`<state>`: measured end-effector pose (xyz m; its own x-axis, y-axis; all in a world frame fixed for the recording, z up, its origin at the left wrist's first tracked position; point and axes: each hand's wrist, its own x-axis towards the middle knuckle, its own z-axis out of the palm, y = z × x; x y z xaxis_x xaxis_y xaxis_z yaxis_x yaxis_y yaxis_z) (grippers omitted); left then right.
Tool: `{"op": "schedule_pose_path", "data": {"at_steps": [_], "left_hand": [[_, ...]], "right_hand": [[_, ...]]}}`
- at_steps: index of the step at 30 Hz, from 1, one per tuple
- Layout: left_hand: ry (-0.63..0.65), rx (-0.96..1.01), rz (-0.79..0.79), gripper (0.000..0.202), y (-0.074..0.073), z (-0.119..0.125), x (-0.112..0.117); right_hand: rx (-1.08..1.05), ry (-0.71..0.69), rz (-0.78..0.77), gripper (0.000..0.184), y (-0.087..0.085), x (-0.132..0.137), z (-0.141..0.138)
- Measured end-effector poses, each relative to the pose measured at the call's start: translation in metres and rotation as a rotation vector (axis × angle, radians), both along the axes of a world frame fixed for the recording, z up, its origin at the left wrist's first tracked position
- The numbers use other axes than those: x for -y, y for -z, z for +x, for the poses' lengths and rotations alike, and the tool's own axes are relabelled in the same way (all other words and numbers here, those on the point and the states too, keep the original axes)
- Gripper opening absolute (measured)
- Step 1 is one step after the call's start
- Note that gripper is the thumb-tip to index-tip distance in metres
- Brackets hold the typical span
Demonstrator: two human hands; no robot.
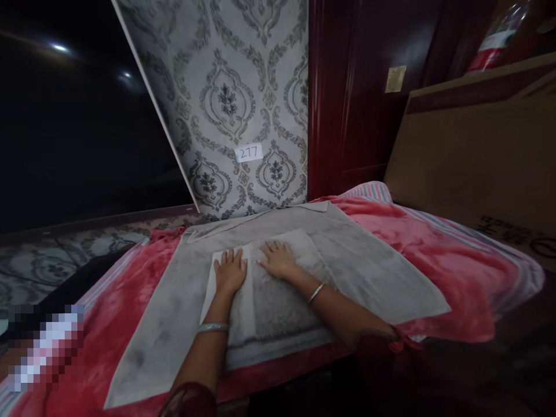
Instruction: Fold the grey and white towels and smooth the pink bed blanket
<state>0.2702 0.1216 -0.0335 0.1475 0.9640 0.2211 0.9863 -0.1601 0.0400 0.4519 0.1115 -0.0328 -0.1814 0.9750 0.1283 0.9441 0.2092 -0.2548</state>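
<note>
A single camera, worn on the person's head, looks forward and down over both forearms, which enter from the bottom edge. The left hand (231, 271) and right hand (278, 259) sit near the middle of the view, close to the lens, with the patterned wall (264, 63) facing it farther off. The field is wide, taking in a dark screen (78, 133) at left and a cardboard box (473, 145) at right; the lower right corner seems too dim to read.
</note>
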Motion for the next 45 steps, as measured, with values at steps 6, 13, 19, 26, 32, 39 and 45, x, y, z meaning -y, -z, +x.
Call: {"op": "schedule_pose_path", "data": {"at_steps": [6,13,19,26,32,39,45], "left_hand": [[0.002,0.023,-0.032,0.057,-0.002,-0.001,0.0],[0.006,0.032,-0.045,0.058,-0.002,0.003,0.0],[0.01,0.026,-0.045,0.058,-0.002,0.003,0.001],[0.003,0.046,-0.026,0.058,0.0,0.004,-0.001],[0.0,0.043,-0.025,0.058,-0.002,0.004,0.001],[0.013,0.072,-0.048,0.06,-0.006,0.004,0.001],[0.039,0.112,0.029,0.055,-0.006,0.003,0.005]], "right_hand": [[0.033,0.269,-0.019,0.066,0.002,-0.01,0.063],[-0.02,0.375,-0.067,0.065,0.005,-0.003,0.085],[-0.001,0.398,-0.128,0.059,-0.012,0.01,0.087],[0.068,0.032,0.111,0.062,-0.006,0.106,0.028],[0.057,-0.134,0.118,0.064,0.022,0.15,-0.009],[0.049,0.079,0.106,0.064,0.032,0.154,0.05],[0.045,0.257,0.082,0.061,0.042,0.176,0.087]]}}
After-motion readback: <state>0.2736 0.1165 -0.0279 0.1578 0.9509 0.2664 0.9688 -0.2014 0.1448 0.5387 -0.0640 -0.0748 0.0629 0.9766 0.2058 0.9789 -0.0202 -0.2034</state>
